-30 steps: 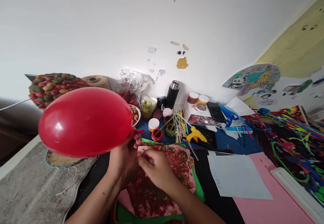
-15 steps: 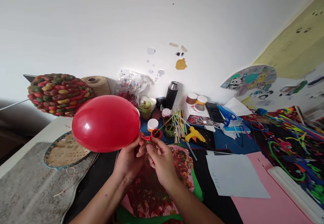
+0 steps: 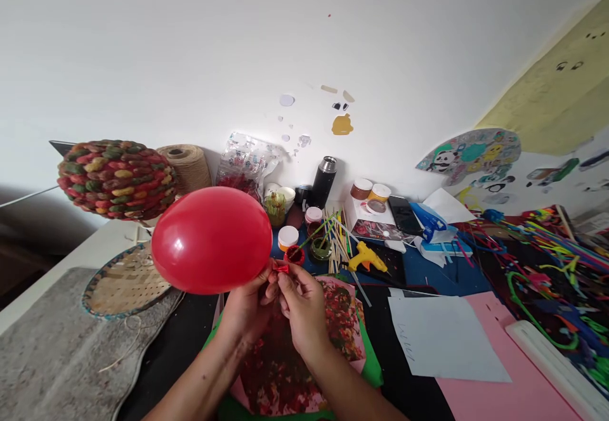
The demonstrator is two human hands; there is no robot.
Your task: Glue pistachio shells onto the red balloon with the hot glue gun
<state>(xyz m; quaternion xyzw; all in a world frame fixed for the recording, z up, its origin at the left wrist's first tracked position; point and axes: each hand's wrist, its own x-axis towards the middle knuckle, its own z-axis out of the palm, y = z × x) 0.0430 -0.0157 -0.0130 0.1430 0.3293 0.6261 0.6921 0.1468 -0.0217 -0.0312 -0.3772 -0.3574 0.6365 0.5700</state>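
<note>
An inflated red balloon [image 3: 212, 240] lies on its side in the air, its neck pointing right. My left hand [image 3: 247, 307] pinches the neck close to the balloon's body. Fingers of my right hand [image 3: 304, 304] are closed on the red neck end, touching the left fingertips. Below both hands is a pink sheet [image 3: 285, 370] covered with red and dark green paint, on top of green paper [image 3: 373, 357]. Just beyond the fingers stands an open jar of red paint [image 3: 295, 255].
A yellow glue gun [image 3: 367, 257], wooden sticks, paint jars and a black flask [image 3: 324, 183] stand behind. At left are a woven basket tray [image 3: 124, 281] and a multicoloured ball [image 3: 117, 180]. White paper [image 3: 447, 338] lies right, beside tangled pipe cleaners.
The balloon has shifted slightly right and down in the view. Both hands keep their pinch on its neck, and the neck end now looks shorter and more folded between the fingers.
</note>
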